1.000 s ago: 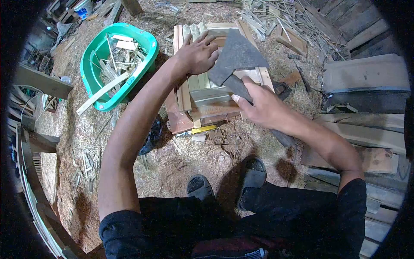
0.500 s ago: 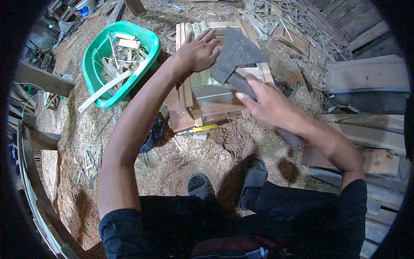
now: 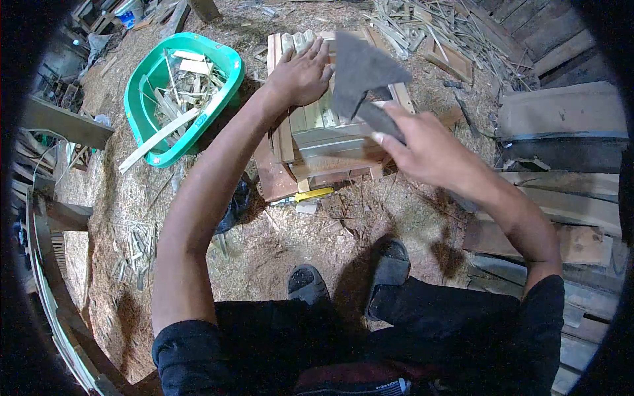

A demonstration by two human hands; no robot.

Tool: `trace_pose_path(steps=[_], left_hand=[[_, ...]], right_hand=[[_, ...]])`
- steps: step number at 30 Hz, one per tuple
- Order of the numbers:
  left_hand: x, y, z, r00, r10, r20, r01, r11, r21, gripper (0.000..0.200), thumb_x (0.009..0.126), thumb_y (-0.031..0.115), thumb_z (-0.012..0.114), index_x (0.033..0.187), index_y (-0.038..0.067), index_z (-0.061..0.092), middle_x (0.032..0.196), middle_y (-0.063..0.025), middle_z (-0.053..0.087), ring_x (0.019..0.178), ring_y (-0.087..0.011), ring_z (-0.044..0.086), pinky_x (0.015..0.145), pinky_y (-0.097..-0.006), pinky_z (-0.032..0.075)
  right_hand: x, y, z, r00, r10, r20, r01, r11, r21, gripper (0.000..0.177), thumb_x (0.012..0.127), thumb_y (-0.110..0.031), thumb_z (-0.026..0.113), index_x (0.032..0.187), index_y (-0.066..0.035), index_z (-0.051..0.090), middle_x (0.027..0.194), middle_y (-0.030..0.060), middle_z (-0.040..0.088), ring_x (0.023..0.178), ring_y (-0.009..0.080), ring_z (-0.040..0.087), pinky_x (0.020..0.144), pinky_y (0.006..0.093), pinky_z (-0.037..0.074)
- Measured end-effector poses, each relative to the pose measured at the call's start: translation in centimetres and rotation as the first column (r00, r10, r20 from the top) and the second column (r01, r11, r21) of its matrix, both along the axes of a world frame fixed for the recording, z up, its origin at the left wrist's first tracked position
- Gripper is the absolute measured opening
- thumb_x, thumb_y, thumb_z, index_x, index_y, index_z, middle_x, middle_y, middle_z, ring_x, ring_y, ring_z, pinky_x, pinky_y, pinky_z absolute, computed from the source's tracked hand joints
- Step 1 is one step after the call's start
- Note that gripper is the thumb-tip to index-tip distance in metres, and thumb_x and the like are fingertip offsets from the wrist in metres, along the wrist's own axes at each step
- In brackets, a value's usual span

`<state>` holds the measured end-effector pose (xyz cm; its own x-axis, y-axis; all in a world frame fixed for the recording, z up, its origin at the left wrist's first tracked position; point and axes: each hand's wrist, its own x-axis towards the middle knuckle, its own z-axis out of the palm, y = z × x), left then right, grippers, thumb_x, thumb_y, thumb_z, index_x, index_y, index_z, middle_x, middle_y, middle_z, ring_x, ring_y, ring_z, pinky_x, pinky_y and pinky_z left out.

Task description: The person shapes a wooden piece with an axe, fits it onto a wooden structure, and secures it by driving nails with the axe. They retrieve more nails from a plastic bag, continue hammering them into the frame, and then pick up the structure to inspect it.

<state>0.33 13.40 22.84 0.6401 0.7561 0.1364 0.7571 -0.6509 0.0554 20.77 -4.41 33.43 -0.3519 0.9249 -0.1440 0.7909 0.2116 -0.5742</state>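
Observation:
My right hand (image 3: 416, 142) is wrapped round the dark handle of an axe (image 3: 366, 76), whose broad grey blade hangs above a wooden panelled frame (image 3: 330, 148). The axe is slightly blurred, and its blade hides part of the wood. On the frame's upper left lies my left hand (image 3: 300, 72), fingers stretched out over the moulded strips. The frame rests on a reddish-brown board (image 3: 274, 175) low to the ground. A tool with a yellow handle (image 3: 314, 194) lies at the board's near edge.
To the left stands a green tub (image 3: 234, 66) with wood scraps, one long strip jutting over its rim. Stacked planks (image 3: 561, 185) line the right side. A heap of thin offcuts (image 3: 409, 30) lies at the back right. Sawdust covers the floor round my sandals (image 3: 307, 284).
My right hand and the axe have moved slightly right and up, away from the frame's near edge. My left hand stays on the frame, almost unmoved.

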Motion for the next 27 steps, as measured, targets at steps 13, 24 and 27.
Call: trace_pose_path(steps=[13,24,27], left_hand=[[0.1,-0.6,0.8,0.990,0.135,-0.049,-0.135,0.991,0.000,0.065,0.101,0.037,0.025,0.150,-0.006,0.023,0.156,-0.0210,0.027,0.147,-0.0323,0.022,0.118,-0.0583,0.013],[0.2,-0.5,0.9,0.974,0.219,0.067,-0.218,0.976,-0.015,0.061,0.098,0.036,0.035,0.145,-0.003,0.033,0.152,-0.0211,0.033,0.144,-0.0346,0.028,0.115,-0.0606,0.018],[0.0,-0.2,0.3,0.896,0.329,0.298,-0.370,0.925,0.089,0.056,0.094,0.037,0.049,0.132,-0.004,0.044,0.135,-0.0250,0.046,0.133,-0.0407,0.038,0.111,-0.0597,0.025]], right_hand=[[-0.6,0.1,0.2,1.000,-0.009,-0.016,0.010,0.998,0.065,0.031,0.092,-0.013,0.055,0.117,0.005,0.048,0.083,0.0341,0.063,0.080,0.0474,0.065,0.072,0.0527,0.052],[0.4,-0.1,-2.2,0.995,-0.005,-0.097,0.007,1.000,0.016,0.046,0.094,-0.022,0.057,0.127,0.008,0.046,0.098,0.0310,0.065,0.092,0.0416,0.067,0.081,0.0443,0.053],[1.6,-2.5,-7.3,0.966,0.057,-0.252,-0.028,0.993,0.119,0.042,0.093,-0.032,0.060,0.119,0.001,0.053,0.091,0.0272,0.066,0.089,0.0406,0.067,0.078,0.0474,0.052]])
